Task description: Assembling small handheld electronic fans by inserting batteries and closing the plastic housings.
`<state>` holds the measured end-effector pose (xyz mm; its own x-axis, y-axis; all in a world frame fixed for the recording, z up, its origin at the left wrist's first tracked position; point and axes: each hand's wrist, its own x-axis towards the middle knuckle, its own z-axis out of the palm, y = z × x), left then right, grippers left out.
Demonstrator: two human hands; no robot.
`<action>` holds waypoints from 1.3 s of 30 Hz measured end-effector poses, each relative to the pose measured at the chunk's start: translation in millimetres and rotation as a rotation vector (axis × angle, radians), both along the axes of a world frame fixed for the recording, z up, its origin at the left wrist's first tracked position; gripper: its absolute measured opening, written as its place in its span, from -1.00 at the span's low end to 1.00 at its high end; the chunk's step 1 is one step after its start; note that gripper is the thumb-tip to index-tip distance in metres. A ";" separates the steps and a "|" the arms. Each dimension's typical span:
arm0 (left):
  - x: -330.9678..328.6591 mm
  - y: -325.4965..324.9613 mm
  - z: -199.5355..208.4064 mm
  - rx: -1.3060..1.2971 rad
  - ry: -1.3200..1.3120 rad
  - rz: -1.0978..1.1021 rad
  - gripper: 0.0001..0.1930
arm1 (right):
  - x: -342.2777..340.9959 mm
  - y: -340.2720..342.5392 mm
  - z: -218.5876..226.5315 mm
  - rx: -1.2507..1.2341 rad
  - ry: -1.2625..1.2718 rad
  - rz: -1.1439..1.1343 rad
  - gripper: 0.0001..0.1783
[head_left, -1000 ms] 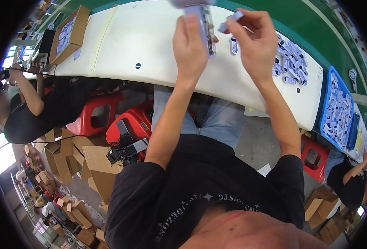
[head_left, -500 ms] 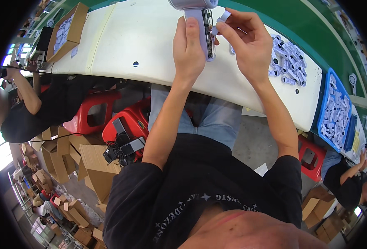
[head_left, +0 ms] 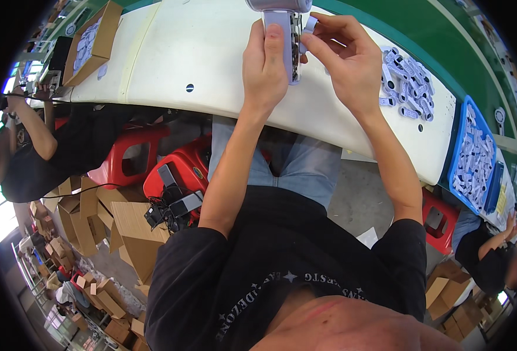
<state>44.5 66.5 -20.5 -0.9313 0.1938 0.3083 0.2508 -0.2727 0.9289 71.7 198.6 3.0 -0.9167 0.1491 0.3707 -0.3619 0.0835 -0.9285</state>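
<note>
At the far edge of the view I grip a pale lilac handheld device with my left hand, thumb lying along its handle. Its thick head is cut off by the top of the picture. The handle's right side is uncovered, exposing a circuit board. My right hand pinches a small pale lilac plastic cover between thumb and fingers, close against that uncovered side. Fingers hide part of the cover, so I cannot tell whether it touches the handle. Similar small covers lie heaped right of my right hand.
A blue basket of small pale parts stands at the table's right end. At the left, a cardboard box holds pale pieces. Red stools, one bearing black adapters and cables, stand below the white table. People work on both sides.
My right hand has brought the small cover closer to the handle's uncovered side, and the cover sits more upright. The device has shifted slightly and turned a little in my left hand.
</note>
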 end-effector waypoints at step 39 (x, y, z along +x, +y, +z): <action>-13.6 0.4 -5.4 -0.037 0.020 0.023 -0.63 | 10.8 -16.7 7.7 0.464 0.203 -0.167 -0.72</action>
<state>30.9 66.9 -25.9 -0.9295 0.1839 0.3197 0.2751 -0.2317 0.9331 82.5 181.9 10.7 -0.7974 0.0650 0.6000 -0.4771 0.5409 -0.6927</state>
